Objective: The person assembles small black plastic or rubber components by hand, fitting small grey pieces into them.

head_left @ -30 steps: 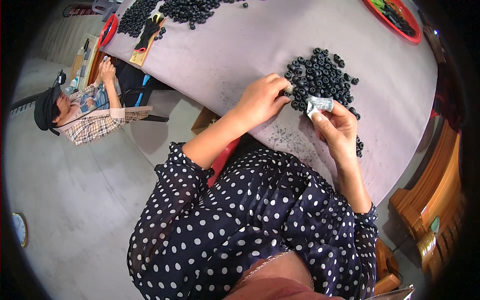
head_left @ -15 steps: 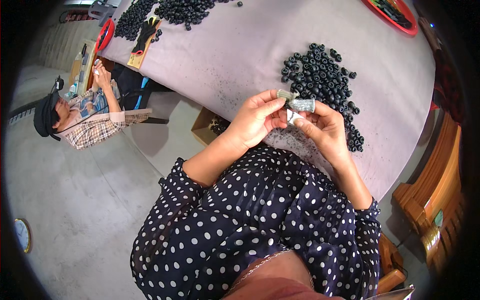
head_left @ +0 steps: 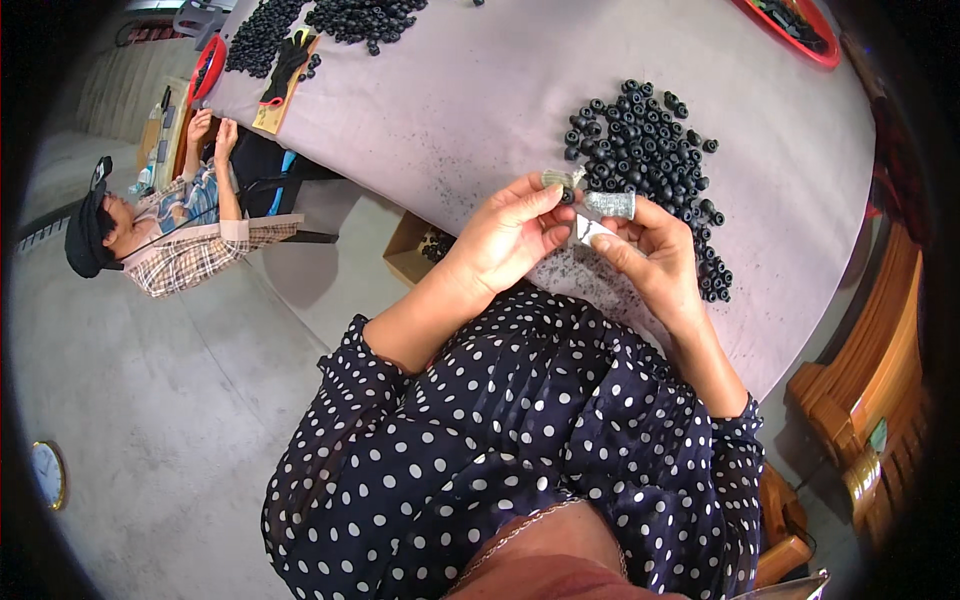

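My left hand point(head_left: 508, 232) pinches a small round black part point(head_left: 568, 195) between thumb and index finger, and a pale greenish wrap point(head_left: 560, 178) covers that index fingertip. Close beside it, my right hand point(head_left: 655, 255) is closed, thumb toward index finger. A grey finger sleeve point(head_left: 612, 205) covers the right index finger, and white wrapping point(head_left: 590, 231) with a dark line sits at the thumb tip. Whatever lies between the right fingers is too small to make out. Just beyond both hands is a pile of black hollow round parts point(head_left: 640, 150) on the cloth-covered table point(head_left: 480, 90).
Black crumbs point(head_left: 590, 275) are scattered near the table edge. An open cardboard box point(head_left: 405, 255) stands below it. Farther left are more black parts point(head_left: 365, 22) and a black glove point(head_left: 288, 68). A red tray point(head_left: 815, 40) lies far right. A co-worker point(head_left: 190, 215) sits at left.
My hands have drawn slightly apart, and the black part now shows at my left fingertips. The co-worker's two hands are now both raised near the table edge.
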A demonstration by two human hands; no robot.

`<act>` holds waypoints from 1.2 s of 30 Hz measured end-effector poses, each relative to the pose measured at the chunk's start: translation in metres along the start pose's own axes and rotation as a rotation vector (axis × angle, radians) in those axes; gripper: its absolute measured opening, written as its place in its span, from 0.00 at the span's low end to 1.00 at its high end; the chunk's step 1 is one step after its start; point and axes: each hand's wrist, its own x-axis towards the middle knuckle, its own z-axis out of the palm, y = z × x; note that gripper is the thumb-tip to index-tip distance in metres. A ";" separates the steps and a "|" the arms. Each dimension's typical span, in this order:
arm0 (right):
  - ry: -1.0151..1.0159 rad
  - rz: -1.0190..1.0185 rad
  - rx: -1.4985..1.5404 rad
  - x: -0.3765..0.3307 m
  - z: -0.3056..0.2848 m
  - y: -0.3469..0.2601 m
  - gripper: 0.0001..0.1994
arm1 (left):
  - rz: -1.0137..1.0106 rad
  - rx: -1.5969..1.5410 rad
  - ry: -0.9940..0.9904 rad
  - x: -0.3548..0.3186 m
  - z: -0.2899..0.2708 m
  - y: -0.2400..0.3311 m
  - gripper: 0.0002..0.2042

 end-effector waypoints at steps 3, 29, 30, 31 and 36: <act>-0.004 0.012 0.013 0.001 0.000 0.000 0.15 | -0.052 -0.069 -0.011 -0.001 -0.001 -0.003 0.05; -0.011 0.009 0.111 0.002 -0.004 0.008 0.15 | -0.068 -0.029 -0.055 -0.005 0.004 -0.006 0.06; -0.011 0.009 0.110 0.001 -0.003 0.008 0.15 | -0.067 -0.028 -0.056 -0.006 0.005 -0.005 0.06; -0.007 0.015 0.109 0.001 -0.003 0.007 0.14 | -0.067 -0.030 -0.041 -0.006 0.007 -0.005 0.06; -0.037 0.028 0.141 0.003 -0.007 0.003 0.13 | -0.042 -0.027 -0.094 -0.007 0.008 -0.004 0.05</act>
